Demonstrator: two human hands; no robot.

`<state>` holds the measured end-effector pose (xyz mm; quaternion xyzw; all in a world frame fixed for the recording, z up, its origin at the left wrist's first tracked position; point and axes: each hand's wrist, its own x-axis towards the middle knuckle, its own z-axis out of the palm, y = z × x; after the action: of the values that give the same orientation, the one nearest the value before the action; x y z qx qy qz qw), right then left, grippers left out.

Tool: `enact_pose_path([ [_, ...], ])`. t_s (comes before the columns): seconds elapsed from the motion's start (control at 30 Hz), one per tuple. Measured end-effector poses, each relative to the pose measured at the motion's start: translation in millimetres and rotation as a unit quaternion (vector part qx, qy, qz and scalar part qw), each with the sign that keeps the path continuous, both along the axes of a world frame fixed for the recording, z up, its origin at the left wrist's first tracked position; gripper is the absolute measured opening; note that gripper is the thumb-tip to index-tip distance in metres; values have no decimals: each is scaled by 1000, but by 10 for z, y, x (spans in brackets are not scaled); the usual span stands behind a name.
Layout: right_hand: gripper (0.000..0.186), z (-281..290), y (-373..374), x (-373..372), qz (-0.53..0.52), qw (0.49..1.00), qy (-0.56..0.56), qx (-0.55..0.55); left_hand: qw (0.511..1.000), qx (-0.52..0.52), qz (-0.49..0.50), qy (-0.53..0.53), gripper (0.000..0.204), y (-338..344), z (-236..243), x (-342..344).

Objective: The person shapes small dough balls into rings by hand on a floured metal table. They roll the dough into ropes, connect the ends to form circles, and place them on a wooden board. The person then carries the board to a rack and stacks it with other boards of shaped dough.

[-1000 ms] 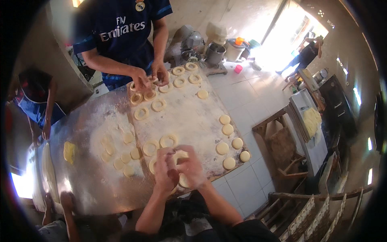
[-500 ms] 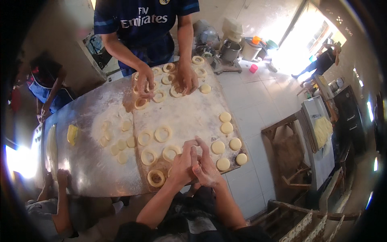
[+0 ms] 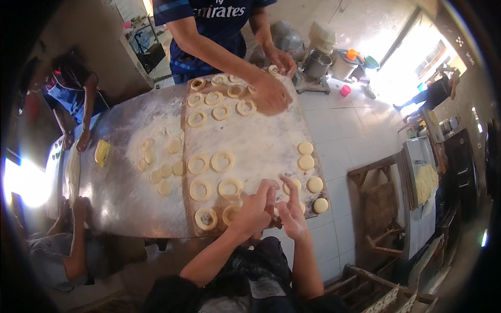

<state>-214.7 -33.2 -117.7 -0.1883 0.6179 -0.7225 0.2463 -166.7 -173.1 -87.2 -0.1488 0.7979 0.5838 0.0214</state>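
My left hand (image 3: 255,209) hovers over the near edge of a floured wooden board (image 3: 250,138), its fingers bent close together. A small pale bit shows between my two hands, too blurred to name. My right hand (image 3: 294,220) is beside it, with the index finger stretched out and the thumb apart. Flat dough discs lie behind and around the right hand, one disc (image 3: 314,184) just to its right. Left of my left hand are several dough rings; the closest ring (image 3: 230,178) sits beyond it, and another is partly covered by the hand.
Across the board a person's hand (image 3: 271,96) reaches over more dough rings (image 3: 221,111). On the metal table (image 3: 130,208) lie dough discs and a yellow block (image 3: 103,153). Other people work on a long dough strip (image 3: 73,172). At right stands a wooden frame (image 3: 378,208).
My hands have moved from pressed together to slightly apart. The person opposite has swung one arm across to the right over the board. The whole view has shifted a little.
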Motion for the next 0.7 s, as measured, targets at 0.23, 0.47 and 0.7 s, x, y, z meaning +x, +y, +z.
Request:
enact_pose_path([
  [0.23, 63, -12, -153, -58, -201, 893, 228, 332, 928, -362, 86, 12, 49, -144, -594, -180],
  [0.47, 59, -166, -112, 6, -60, 859, 292, 417, 917, -389, -52, -64, 75, -224, -520, 85],
  [0.7, 65, -249, -95, 70, -34, 827, 363, 429, 930, -358, -59, -64, 88, -245, -457, 124],
])
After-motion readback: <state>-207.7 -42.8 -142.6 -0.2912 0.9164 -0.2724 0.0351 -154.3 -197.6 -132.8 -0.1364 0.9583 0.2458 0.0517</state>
